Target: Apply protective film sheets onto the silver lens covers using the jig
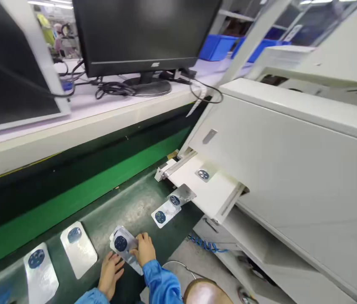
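My right hand (145, 249) is closed on a silvery phone back cover (121, 242) with a round dark camera ring, holding it by its right edge just above the dark green conveyor belt (127, 207). Below and to the left of that cover, my left hand (110, 272) lies with its fingers stretched out on the belt, holding nothing. Both sleeves are blue.
Two similar covers (78, 249) (40, 270) lie on the belt to the left. Two more (164, 213) (181, 195) lie near a white outfeed tray (219, 196), which carries another cover (203, 174). A big white machine (292, 169) fills the right. A monitor (143, 33) and cables stand behind.
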`<state>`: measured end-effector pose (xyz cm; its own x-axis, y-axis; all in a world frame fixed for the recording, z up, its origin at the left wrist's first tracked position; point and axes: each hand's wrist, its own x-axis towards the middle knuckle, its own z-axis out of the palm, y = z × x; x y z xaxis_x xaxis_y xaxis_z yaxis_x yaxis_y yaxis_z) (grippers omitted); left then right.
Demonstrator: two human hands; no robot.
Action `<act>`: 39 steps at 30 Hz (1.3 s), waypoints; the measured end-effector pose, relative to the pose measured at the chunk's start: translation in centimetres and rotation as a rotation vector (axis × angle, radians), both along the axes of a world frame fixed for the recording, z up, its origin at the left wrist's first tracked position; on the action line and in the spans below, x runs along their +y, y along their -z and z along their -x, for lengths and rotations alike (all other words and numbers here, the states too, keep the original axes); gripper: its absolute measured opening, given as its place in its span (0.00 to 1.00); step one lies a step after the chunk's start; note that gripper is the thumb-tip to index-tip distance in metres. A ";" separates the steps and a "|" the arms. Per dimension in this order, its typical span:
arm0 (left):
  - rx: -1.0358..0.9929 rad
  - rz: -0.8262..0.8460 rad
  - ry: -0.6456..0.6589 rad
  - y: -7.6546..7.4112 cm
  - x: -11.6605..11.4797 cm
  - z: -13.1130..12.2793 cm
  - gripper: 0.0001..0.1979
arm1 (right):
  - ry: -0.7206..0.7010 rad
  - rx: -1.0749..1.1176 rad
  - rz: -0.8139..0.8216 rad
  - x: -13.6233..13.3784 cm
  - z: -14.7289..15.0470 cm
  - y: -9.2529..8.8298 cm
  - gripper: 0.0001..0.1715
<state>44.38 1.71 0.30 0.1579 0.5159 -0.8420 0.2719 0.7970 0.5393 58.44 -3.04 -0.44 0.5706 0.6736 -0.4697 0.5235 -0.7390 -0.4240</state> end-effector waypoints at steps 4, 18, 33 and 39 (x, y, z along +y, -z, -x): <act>0.017 0.022 -0.061 0.6 0.7 -1.1 0.17 | 0.110 0.078 0.036 -0.1 0.0 -0.2 0.23; 0.082 -0.035 0.155 0.6 2.2 -3.3 0.09 | 0.440 0.063 -0.051 -0.9 2.5 -1.4 0.22; 0.271 -0.218 -0.110 1.8 -2.0 1.8 0.16 | 0.691 0.020 -0.233 -3.6 -13.3 0.1 0.23; 0.318 -0.297 -0.119 1.5 -2.3 3.7 0.15 | 0.742 0.014 -0.249 -2.9 -21.3 -0.8 0.19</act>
<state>40.66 -0.60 -1.18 -0.1601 0.7414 -0.6517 0.3767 0.6561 0.6539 79.78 -5.98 0.40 0.9083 0.2050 -0.3647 -0.0764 -0.7758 -0.6263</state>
